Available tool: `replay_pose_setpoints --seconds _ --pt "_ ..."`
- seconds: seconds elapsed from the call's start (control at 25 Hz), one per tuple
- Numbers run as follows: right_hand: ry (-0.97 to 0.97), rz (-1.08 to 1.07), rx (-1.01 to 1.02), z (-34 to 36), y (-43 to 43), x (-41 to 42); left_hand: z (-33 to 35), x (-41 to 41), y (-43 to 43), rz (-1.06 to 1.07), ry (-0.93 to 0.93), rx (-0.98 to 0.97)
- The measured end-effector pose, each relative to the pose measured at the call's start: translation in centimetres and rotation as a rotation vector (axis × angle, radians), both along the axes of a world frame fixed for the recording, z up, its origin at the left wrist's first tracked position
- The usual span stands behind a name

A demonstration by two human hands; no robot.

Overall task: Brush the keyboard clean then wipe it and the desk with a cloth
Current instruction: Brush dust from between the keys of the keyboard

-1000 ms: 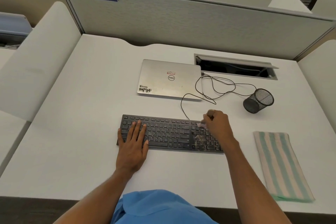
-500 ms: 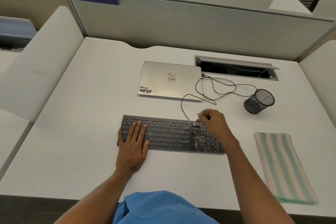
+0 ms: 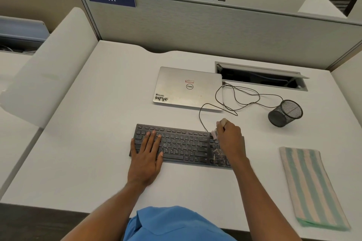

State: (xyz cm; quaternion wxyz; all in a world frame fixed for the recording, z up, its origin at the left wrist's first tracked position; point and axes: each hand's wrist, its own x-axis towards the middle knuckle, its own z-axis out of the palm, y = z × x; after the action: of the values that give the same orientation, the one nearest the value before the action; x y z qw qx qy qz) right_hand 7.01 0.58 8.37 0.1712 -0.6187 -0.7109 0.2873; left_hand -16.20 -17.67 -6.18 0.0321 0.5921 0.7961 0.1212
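A black keyboard (image 3: pixel 182 144) lies across the middle of the white desk (image 3: pixel 98 123). Pale crumbs speckle its right-hand keys just below my right hand. My left hand (image 3: pixel 147 154) lies flat with straight fingers on the keyboard's left end. My right hand (image 3: pixel 231 139) grips a small brush (image 3: pixel 218 130) whose pale bristles touch the top row near the keyboard's right part. A folded cloth (image 3: pixel 311 188) with green and cream stripes lies on the desk to the right, apart from both hands.
A closed silver laptop (image 3: pixel 188 88) sits behind the keyboard, with a thin black cable (image 3: pixel 241 98) looping from it. A black mesh cup (image 3: pixel 286 113) lies on its side at the right. An open cable hatch (image 3: pixel 260 76) sits at the back, below a grey partition (image 3: pixel 215 31).
My right hand has carried the brush a little leftward and toward the keyboard's back edge. My left hand has stayed put on the keys.
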Motion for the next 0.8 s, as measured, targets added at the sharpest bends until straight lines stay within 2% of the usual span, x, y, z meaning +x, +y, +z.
replay_pose_setpoints --seconds 0.16,0.36,0.56,0.72,0.8 --pt "-0.133 0.029 -0.029 -0.1 -0.3 0.6 0.0 0.0 0.0 -0.001 0.007 -0.002" --pt "0.054 -0.043 0.024 -0.3 0.2 0.3 0.1 0.0 0.0 0.003 0.014 0.004" --pt "-0.111 0.012 -0.036 -0.6 -0.2 0.8 0.0 0.0 0.0 0.001 0.008 0.002" --pt "0.049 -0.045 -0.013 -0.4 0.0 0.6 0.0 0.1 0.0 0.002 0.003 0.004" --pt "0.03 -0.029 -0.016 0.0 -0.6 0.5 0.0 0.0 0.1 0.005 -0.002 -0.002"
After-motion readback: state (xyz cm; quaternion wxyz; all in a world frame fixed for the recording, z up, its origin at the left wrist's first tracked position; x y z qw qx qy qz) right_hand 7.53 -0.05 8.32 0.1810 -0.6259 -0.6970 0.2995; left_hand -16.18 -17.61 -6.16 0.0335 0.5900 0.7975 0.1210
